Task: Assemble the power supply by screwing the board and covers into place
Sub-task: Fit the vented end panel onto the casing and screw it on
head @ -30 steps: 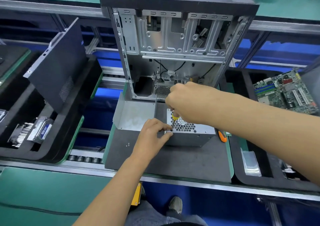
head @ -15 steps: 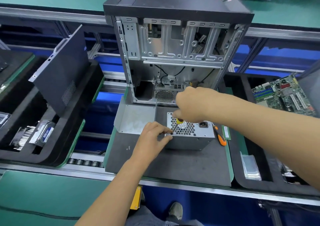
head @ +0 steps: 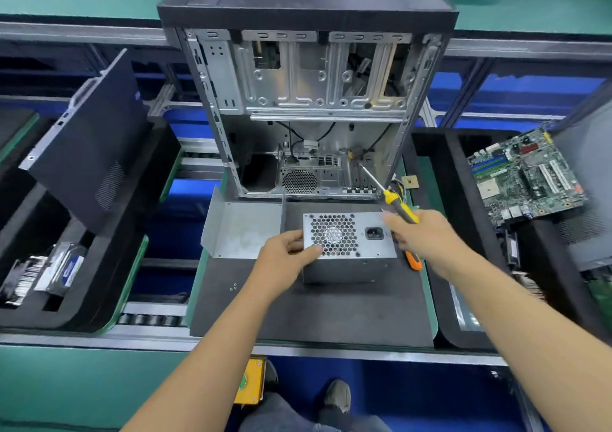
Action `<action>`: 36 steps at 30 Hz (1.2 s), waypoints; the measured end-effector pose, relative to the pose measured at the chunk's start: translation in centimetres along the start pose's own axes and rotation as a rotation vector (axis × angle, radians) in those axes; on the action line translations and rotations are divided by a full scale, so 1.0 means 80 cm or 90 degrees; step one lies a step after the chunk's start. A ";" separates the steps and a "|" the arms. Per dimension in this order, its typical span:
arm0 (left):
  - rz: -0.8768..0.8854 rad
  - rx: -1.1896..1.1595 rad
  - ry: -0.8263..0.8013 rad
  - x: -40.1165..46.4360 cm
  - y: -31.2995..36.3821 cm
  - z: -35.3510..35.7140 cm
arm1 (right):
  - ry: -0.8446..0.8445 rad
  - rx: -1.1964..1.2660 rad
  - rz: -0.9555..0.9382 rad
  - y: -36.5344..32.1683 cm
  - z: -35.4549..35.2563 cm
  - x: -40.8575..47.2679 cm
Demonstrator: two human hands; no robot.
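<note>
A silver power supply with a honeycomb fan grille and a black socket stands on the dark mat. My left hand grips its left edge, fingers on the grille. My right hand is at the unit's right side and holds a yellow and black screwdriver, its tip pointing up and left into the open computer case. A bent silver cover plate stands just left of the power supply.
An orange-handled tool lies right of the power supply. A black side panel leans in the left tray, with a drive below it. A motherboard rests in the right tray. My shoes show under the bench.
My right hand has lifted the screwdriver off the grille's left corner and swung to the power supply's right side. My left hand stays at the left edge. The camera view shifted slightly.
</note>
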State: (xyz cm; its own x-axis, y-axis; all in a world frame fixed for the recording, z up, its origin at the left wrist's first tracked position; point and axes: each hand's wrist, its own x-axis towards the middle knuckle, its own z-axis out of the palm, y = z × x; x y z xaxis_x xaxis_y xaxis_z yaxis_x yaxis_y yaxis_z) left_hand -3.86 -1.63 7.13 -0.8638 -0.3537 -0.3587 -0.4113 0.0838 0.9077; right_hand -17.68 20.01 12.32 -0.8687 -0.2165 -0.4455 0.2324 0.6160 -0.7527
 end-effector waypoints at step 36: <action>0.067 0.149 0.409 -0.044 -0.146 -0.080 | 0.310 -0.331 -0.078 0.190 0.084 -0.028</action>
State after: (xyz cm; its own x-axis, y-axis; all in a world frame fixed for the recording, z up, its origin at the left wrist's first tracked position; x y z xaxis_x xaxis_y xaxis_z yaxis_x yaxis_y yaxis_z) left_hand 5.87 -7.29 -0.84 -0.5883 -0.8087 -0.0060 -0.4495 0.3208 0.8337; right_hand -9.25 24.76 -1.44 -0.9997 -0.0196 -0.0147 -0.0121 0.9162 -0.4006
